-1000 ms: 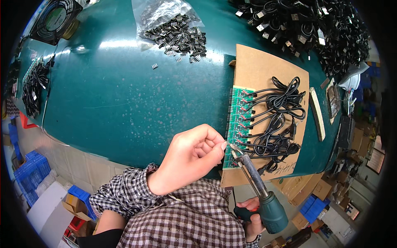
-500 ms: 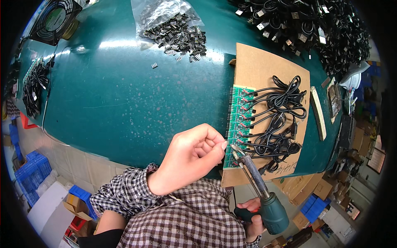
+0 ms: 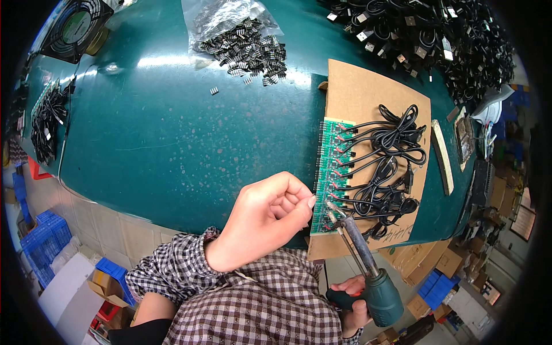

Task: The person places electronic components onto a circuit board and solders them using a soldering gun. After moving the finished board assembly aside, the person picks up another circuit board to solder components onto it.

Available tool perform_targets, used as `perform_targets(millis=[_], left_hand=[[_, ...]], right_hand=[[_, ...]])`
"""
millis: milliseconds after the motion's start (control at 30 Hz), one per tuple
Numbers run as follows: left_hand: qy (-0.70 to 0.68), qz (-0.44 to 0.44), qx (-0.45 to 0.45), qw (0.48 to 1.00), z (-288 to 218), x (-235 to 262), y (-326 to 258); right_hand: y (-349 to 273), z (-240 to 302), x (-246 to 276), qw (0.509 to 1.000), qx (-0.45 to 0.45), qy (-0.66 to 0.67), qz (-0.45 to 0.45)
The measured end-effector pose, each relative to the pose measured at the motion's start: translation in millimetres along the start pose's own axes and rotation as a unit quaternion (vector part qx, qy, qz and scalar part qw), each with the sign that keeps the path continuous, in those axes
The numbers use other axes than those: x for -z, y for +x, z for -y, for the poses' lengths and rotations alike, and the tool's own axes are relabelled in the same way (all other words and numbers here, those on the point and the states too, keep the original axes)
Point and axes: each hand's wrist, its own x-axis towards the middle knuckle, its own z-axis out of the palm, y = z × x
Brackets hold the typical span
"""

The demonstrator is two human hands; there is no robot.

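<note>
Green circuit boards (image 3: 329, 161), black cables (image 3: 397, 137), dark-green soldering gun (image 3: 384, 300), tan cardboard (image 3: 374, 86), black-and-white checked sleeve (image 3: 172, 261)

glossy green counter (image 3: 172, 132), streaks of white light (image 3: 167, 61) reflected across its far side, pale tiled floor (image 3: 132, 230) below, blue plastic crate (image 3: 46, 234) at lower left, cardboard boxes (image 3: 449, 263) and blue bins (image 3: 432, 291) at lower right

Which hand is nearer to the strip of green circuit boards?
Left. The left hand pinches at the left edge of the green strip; the right hand is farther off, lower in the picture, gripping the soldering gun.
</note>
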Motion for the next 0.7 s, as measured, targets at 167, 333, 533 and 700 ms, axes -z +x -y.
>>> perform_targets(millis=[167, 333, 533, 700], left_hand=[[0.002, 0.003, -0.001, 1.0, -1, 0, 2], [-0.015, -0.002, 0.018, 1.0, -5, 2, -2], [0.318, -0.229, -0.218, 0.894, -33, 51, -6], [0.48, -0.302, -0.217, 0.795, -54, 92, 27]], right_hand=[[4, 7, -9, 1.0, 0.017, -0.019, -0.004], [15, 3, -3, 0.998, 0.034, 0.039, 0.026], [34, 3, -5, 0.988, 0.118, 0.085, 0.058], [42, 4, -6, 0.985, 0.12, 0.097, 0.08]])
